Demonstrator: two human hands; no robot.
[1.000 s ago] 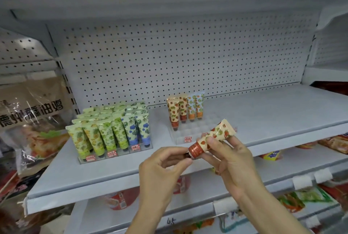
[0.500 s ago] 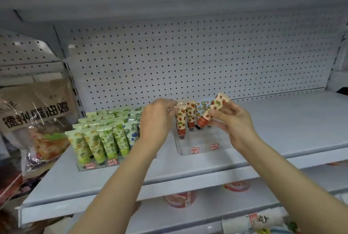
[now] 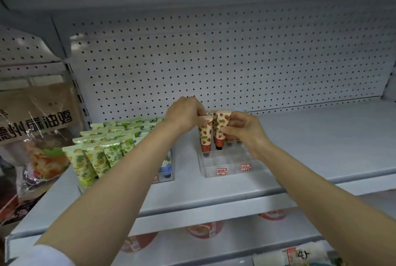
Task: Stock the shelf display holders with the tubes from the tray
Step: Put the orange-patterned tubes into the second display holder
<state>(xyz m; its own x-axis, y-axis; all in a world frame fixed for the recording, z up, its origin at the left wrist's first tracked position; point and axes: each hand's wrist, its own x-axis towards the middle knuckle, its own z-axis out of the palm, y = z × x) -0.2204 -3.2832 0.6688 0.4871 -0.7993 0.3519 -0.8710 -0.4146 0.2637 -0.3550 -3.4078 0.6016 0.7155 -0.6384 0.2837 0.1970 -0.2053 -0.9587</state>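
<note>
While right hand pinched the light, squashy tube mid-body, left hand gripped a neighbouring tube's stiffer crimp.

Two bare forearms, bare hands with no rings or gloves, white sleeve edge at the left upper arm
</note>
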